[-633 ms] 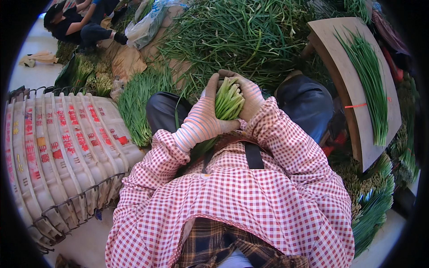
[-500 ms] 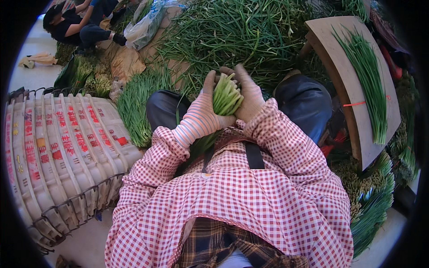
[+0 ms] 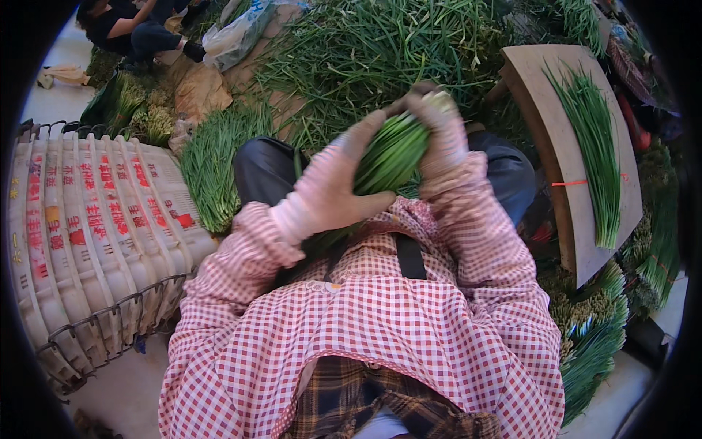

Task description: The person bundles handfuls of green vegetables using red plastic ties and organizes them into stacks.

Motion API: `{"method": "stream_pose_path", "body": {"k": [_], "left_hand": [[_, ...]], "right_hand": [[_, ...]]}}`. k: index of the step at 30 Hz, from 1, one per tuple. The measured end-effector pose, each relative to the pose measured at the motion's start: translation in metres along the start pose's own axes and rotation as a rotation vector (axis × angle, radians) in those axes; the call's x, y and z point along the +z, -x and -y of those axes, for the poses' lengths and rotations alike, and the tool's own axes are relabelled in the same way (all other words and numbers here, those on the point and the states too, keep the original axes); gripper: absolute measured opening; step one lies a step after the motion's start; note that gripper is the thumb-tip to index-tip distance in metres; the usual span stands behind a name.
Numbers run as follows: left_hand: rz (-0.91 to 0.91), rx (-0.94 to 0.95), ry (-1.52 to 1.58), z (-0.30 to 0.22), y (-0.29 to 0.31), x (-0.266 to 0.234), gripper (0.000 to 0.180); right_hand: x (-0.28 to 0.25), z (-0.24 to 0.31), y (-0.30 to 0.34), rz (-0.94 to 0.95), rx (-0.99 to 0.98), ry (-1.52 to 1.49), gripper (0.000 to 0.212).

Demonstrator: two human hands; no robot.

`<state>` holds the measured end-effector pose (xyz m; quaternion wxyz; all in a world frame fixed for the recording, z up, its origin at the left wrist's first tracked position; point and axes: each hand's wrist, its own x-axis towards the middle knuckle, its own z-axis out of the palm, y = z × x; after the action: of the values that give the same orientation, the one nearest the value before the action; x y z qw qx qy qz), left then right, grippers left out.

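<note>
A bunch of green chives (image 3: 395, 152) is between my two gloved hands, above my lap. My left hand (image 3: 333, 179) curves around the leafy side, fingers on top and thumb beneath. Closer to the pale cut stem ends, my right hand (image 3: 443, 135) grips the bunch; its fingers are slightly blurred. Part of the bunch runs down behind my left wrist and out of sight. On the slanted board (image 3: 537, 110) to my right lies another bundle of chives (image 3: 596, 154), with an orange-red tie (image 3: 569, 184) across the board beside and under it.
A big heap of loose chives (image 3: 380, 51) spreads in front of me. To my left are a chive pile (image 3: 223, 164) and a white ribbed basket (image 3: 102, 212). Tied bundles (image 3: 596, 351) stack at lower right. A person (image 3: 135, 33) sits at far left, near a plastic bag (image 3: 238, 36).
The bunch has tipped so that its leafy side shows and its stem ends point up and right. My right hand has moved up and right; my left hand has shifted along the leaves.
</note>
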<state>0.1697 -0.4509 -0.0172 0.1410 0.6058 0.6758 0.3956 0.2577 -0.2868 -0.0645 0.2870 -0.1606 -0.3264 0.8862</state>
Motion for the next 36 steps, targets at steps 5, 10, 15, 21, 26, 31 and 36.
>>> {"method": "stream_pose_path", "body": {"k": [5, 10, 15, 21, 26, 31, 36], "left_hand": [[-0.474, -0.021, 0.186, 0.016, 0.029, -0.076, 0.059], [-0.547, 0.064, -0.087, 0.026, 0.03, -0.096, 0.041], [-0.04, 0.103, 0.345, -0.011, 0.023, -0.075, 0.03], [0.46, -0.322, 1.465, -0.04, -0.016, -0.017, 0.087], [0.186, -0.427, 2.046, 0.001, -0.028, 0.006, 0.098], [0.125, -0.422, 2.287, 0.02, 0.017, -0.006, 0.079], [-0.023, -0.635, 2.48, 0.044, 0.063, -0.005, 0.071]], "right_hand": [[0.021, 0.114, -0.029, -0.02, -0.427, 0.033, 0.029], [-0.033, 0.098, -0.123, -0.121, -0.363, 0.53, 0.035], [0.045, 0.122, -0.132, -0.087, -0.447, 0.467, 0.029], [0.077, 0.092, -0.124, 0.223, -0.667, 0.818, 0.029], [0.113, 0.063, -0.034, 0.473, -0.93, 1.202, 0.031], [0.094, -0.018, 0.033, 1.188, -0.869, 1.333, 0.034], [0.081, -0.047, 0.048, 1.566, -0.622, 1.243, 0.039]]}}
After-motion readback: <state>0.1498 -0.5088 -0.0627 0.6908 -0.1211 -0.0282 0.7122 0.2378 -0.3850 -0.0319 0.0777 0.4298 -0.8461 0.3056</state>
